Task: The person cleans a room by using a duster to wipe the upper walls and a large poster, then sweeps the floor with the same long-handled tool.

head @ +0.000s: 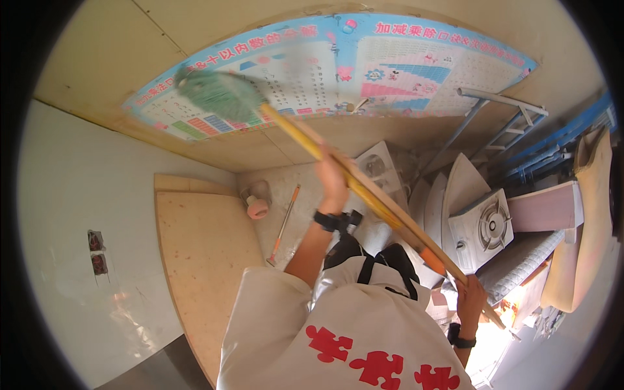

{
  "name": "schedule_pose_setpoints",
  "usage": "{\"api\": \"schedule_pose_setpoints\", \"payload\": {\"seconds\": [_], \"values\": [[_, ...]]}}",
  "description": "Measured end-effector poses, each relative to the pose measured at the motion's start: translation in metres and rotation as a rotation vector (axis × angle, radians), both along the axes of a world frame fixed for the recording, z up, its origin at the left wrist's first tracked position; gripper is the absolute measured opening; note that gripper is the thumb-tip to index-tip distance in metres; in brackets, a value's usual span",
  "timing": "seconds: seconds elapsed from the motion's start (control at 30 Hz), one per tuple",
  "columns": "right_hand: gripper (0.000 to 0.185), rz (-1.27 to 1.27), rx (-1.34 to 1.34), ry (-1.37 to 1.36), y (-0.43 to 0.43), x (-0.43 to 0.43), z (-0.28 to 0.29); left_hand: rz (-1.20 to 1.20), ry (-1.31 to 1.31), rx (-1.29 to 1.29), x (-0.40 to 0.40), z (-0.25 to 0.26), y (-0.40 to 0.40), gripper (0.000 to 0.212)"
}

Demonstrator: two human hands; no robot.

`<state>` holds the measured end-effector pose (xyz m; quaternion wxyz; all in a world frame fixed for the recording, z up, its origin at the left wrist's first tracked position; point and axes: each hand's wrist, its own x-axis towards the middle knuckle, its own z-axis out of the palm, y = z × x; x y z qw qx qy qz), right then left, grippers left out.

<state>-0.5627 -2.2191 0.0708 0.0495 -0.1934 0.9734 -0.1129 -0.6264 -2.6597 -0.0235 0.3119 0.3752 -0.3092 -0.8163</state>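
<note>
A long pole [360, 195], made of a yellow handle and a wooden stick lying side by side, slants across the view. Around its middle is my left hand [333, 179], with a black strap on the wrist. My right hand [471, 297] grips the wooden stick near its lower end. At the far end a green mop or duster head [219, 93], blurred, is in front of the left part of a printed wall chart [297, 73]. Whether its fibres touch the chart I cannot tell.
Boards [209, 253] lean at the left wall. On the floor are a pink-and-white object [257, 207] and an orange-handled tool [285, 224]. To the right stand a gas stove [480, 229], a metal frame [502, 117] and stacked panels [543, 207].
</note>
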Motion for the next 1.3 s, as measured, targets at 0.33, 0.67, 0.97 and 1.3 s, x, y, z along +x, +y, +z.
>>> {"api": "schedule_pose_setpoints", "payload": {"seconds": [0.33,0.67,0.97,1.3], "values": [[0.030,0.073,-0.149,-0.006,-0.068,0.005,-0.016,0.057,0.221,-0.138,0.049,0.024,-0.066,0.056],[0.037,0.280,-0.152,0.142,-0.177,0.000,0.043,0.118,0.229,-0.107,0.096,0.015,-0.204,0.044],[0.019,-0.115,-0.030,0.205,0.073,-0.002,0.025,-0.153,0.188,0.055,-0.042,0.025,0.103,0.060],[0.018,-0.654,-0.086,0.082,0.206,0.088,0.019,-0.713,0.170,0.276,-0.093,0.019,0.280,0.051]]}}
